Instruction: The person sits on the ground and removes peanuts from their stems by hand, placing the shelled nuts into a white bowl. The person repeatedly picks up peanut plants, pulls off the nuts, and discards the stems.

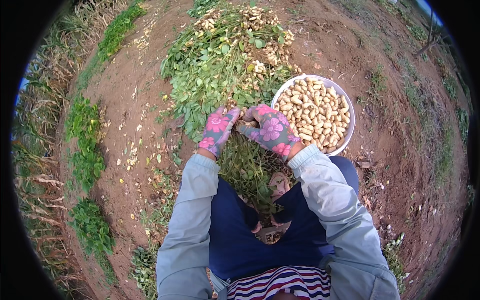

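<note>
Both my hands wear grey gloves printed with pink and purple flowers. My left hand (217, 129) and my right hand (270, 129) meet at the root end of a peanut plant (243, 159), whose leafy stems hang towards my feet. My left fingers close on the root end, partly hidden. A few soil-marked peanut pods (248, 122) show between the hands, under my right fingers. Beside my right hand, a white tub (351, 127) holds many pale peanut pods (313, 108) up to near its rim.
A large heap of pulled peanut plants (204, 78) lies ahead, with pod clusters (258, 18) at its far and right sides. Brown soil (131, 112) surrounds it. Leafy green plants (84, 142) and dry stalks (39, 210) stand at left. My knees flank the hanging stems.
</note>
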Demonstrator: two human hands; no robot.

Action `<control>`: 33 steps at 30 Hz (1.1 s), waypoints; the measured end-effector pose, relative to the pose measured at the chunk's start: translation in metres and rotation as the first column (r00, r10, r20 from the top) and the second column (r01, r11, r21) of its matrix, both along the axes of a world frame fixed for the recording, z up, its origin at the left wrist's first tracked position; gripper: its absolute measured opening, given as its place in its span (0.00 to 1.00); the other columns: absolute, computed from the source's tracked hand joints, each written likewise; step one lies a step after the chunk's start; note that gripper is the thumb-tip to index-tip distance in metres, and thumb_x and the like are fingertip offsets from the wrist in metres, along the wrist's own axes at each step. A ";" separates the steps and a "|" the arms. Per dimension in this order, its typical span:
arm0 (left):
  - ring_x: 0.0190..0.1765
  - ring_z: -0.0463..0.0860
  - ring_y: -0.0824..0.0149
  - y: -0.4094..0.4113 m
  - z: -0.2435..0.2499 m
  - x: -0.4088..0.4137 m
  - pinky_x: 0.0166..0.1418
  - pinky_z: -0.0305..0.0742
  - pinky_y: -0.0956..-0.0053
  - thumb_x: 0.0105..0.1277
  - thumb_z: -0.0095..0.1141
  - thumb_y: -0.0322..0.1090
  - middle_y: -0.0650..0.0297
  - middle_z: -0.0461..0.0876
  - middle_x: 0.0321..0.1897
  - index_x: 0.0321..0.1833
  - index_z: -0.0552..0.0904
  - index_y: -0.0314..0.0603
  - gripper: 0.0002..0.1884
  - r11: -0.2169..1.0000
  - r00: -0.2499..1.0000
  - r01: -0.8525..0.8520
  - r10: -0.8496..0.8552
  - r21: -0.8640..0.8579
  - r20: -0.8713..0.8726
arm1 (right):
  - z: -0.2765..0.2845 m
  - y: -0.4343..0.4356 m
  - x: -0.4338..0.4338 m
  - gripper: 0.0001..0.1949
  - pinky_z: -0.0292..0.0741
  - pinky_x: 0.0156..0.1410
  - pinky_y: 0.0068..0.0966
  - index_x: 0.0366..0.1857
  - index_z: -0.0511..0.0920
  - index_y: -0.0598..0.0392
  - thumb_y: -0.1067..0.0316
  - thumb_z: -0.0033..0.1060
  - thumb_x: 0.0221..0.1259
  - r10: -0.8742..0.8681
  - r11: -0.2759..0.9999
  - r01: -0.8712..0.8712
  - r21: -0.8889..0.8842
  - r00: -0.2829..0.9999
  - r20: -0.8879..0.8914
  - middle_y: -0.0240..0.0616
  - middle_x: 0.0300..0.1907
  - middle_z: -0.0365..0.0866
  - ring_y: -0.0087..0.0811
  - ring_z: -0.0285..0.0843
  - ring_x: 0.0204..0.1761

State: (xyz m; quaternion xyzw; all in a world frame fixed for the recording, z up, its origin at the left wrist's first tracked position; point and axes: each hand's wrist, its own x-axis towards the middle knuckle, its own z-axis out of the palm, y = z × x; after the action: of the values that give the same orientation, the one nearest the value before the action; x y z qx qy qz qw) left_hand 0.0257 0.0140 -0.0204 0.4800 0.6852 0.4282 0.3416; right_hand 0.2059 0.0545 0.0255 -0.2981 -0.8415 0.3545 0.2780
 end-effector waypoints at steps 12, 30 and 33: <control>0.56 0.72 0.63 -0.013 0.057 0.027 0.60 0.64 0.74 0.51 0.66 0.48 0.49 0.74 0.52 0.63 0.56 0.19 0.47 0.989 0.994 0.113 -0.113 -0.096 0.005 | -0.016 0.009 0.007 0.10 0.72 0.42 0.35 0.32 0.77 0.53 0.65 0.58 0.44 -0.021 0.931 0.059 0.361 0.994 -0.108 0.41 0.30 0.75 0.43 0.74 0.37; 0.35 0.79 0.53 0.000 0.015 0.032 0.39 0.73 0.62 0.53 0.57 0.52 0.50 0.79 0.29 0.49 0.73 0.30 0.30 0.997 0.702 0.058 -0.070 -0.042 -0.709 | 0.015 -0.019 0.004 0.13 0.74 0.39 0.36 0.38 0.70 0.61 0.61 0.48 0.56 -0.151 0.973 0.174 -0.151 0.977 0.153 0.50 0.29 0.79 0.46 0.79 0.34; 0.35 0.80 0.54 0.003 0.015 0.043 0.36 0.73 0.64 0.54 0.57 0.48 0.50 0.80 0.32 0.52 0.72 0.31 0.29 0.992 0.499 0.016 -0.118 -0.127 -0.859 | 0.001 -0.013 0.006 0.14 0.74 0.39 0.37 0.42 0.69 0.59 0.62 0.49 0.55 -0.189 0.971 0.204 -0.123 0.974 0.122 0.50 0.29 0.79 0.47 0.78 0.34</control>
State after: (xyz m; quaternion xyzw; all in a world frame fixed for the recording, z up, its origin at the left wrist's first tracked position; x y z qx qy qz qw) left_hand 0.0692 0.0174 -0.0055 0.6378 0.7658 0.0822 -0.0055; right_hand 0.2124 0.0415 0.0266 -0.4169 -0.7960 0.3645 0.2445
